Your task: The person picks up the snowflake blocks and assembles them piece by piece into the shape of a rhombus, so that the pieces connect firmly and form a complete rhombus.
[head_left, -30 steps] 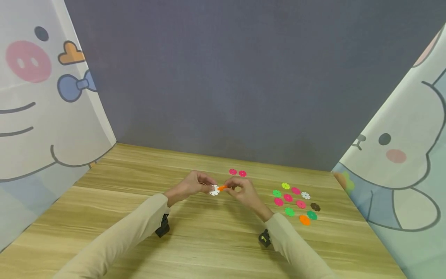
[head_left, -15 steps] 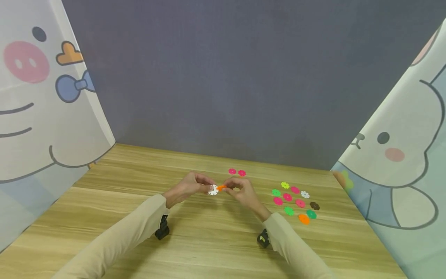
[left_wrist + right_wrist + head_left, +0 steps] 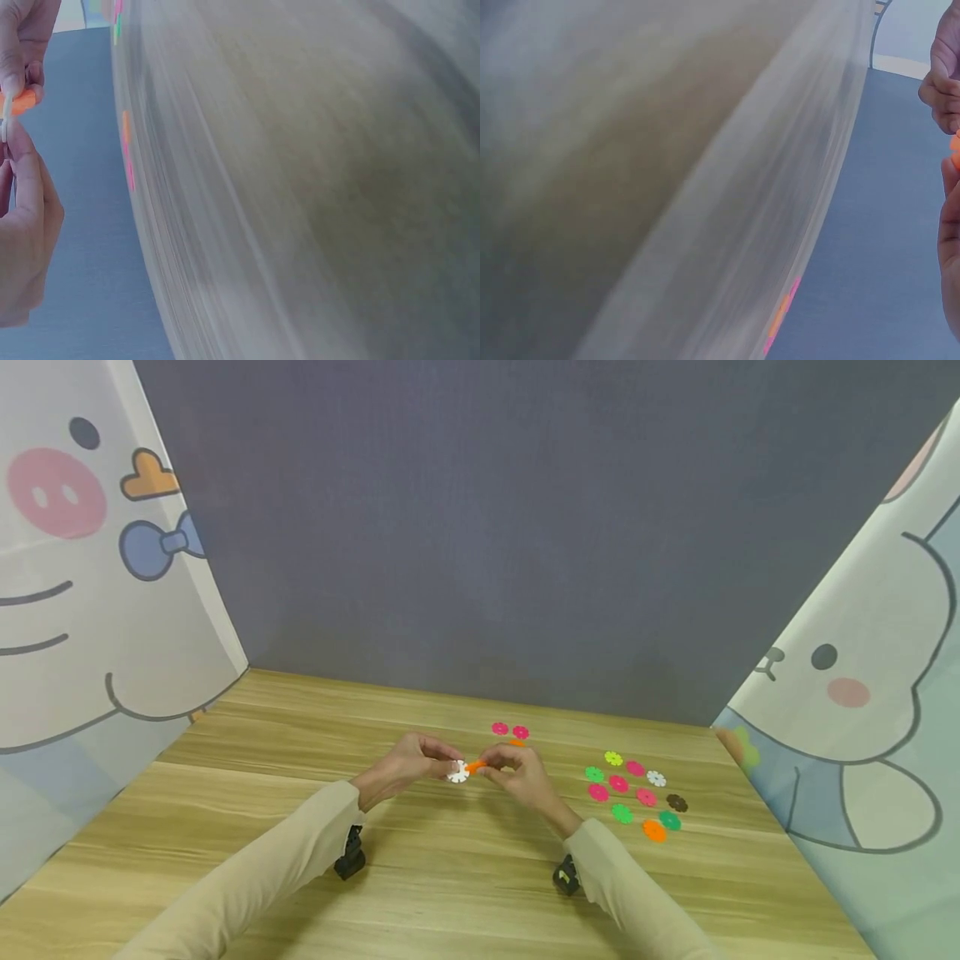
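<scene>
My left hand (image 3: 411, 762) pinches a white notched snowflake disc (image 3: 459, 772) between thumb and fingers, over the middle of the table. Facing it, my right hand (image 3: 521, 768) pinches an orange snowflake disc (image 3: 474, 767), seen nearly edge-on in the head view. The orange disc's edge meets the right rim of the white one, roughly crosswise. In the left wrist view the white disc (image 3: 7, 120) shows edge-on beside the orange disc (image 3: 24, 102). Part of the orange disc (image 3: 955, 146) appears at the right wrist view's edge, between both hands.
Two pink discs (image 3: 510, 730) lie behind the hands, with an orange disc (image 3: 517, 742) partly hidden by the right hand. Several loose discs, among them a green disc (image 3: 622, 813) and a brown disc (image 3: 677, 802), lie right on the wooden table (image 3: 420, 893). A grey panel (image 3: 480, 527) stands behind.
Both hands have dropped very slightly, still holding the two discs together. An orange disc on the table now shows above the right hand, where it was hidden before.
</scene>
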`<state>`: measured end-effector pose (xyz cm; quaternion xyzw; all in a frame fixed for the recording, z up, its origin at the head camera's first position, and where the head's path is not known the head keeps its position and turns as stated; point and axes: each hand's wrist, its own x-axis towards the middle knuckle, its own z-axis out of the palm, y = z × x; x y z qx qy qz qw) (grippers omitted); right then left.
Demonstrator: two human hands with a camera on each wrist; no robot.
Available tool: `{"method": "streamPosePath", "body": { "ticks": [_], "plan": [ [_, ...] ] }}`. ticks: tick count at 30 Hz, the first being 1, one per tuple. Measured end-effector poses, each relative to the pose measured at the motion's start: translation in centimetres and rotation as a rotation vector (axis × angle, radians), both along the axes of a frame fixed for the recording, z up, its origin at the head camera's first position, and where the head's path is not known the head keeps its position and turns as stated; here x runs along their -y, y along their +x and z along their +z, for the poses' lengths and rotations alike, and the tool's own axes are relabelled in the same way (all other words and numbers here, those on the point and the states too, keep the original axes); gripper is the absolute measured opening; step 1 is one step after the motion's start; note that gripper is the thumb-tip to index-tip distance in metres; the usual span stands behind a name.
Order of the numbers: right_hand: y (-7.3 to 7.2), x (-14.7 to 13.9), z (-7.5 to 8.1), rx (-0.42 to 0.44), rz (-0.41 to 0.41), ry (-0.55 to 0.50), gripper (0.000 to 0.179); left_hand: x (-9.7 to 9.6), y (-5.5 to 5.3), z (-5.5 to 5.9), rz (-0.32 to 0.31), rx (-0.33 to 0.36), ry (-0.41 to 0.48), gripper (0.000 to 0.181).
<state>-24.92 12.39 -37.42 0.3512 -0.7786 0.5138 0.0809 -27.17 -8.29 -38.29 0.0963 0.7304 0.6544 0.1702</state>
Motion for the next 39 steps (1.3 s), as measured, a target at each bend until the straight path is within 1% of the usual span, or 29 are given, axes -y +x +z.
{"method": "streamPosePath", "body": {
  "ticks": [5, 9, 13, 17, 20, 24, 27, 31, 34, 39],
  "plan": [
    [-0.3, -0.1, 0.2, 0.033, 0.009, 0.004, 0.007, 0.0, 0.0, 0.1, 0.001, -0.005, -0.008, 0.026],
    [-0.4, -0.4, 0.6, 0.045, 0.024, 0.014, 0.007, 0.1, 0.2, 0.3, -0.030, -0.005, 0.012, 0.030],
    [-0.2, -0.6, 1.2, 0.026, 0.000, 0.037, 0.006, 0.3, 0.1, 0.6, -0.060, 0.015, 0.045, 0.031],
    [0.1, -0.7, 1.8, 0.005, -0.036, 0.078, 0.006, 0.5, 0.1, 0.7, -0.063, 0.020, 0.047, 0.030],
    [0.3, -0.6, 2.2, -0.020, -0.038, 0.122, 0.007, 0.7, 0.1, 0.7, -0.065, 0.008, 0.043, 0.030],
    [0.4, -0.4, 2.4, -0.029, -0.037, 0.169, 0.010, 0.7, 0.1, 0.6, -0.075, 0.006, 0.053, 0.032],
    [0.4, -0.3, 2.4, -0.026, -0.044, 0.189, 0.010, 0.6, 0.2, 0.6, -0.079, 0.007, 0.062, 0.032],
    [-0.8, -0.4, 0.8, -0.041, -0.050, 0.210, 0.010, 0.5, 0.2, 0.6, -0.085, 0.000, 0.060, 0.030],
    [-1.7, -0.5, -0.4, -0.059, -0.054, 0.211, 0.010, 0.4, 0.3, 0.7, -0.073, 0.002, 0.052, 0.028],
    [-1.7, -0.5, -0.6, -0.117, -0.041, 0.193, 0.009, 0.2, 0.3, 0.7, -0.044, 0.010, 0.047, 0.027]
  ]
}}
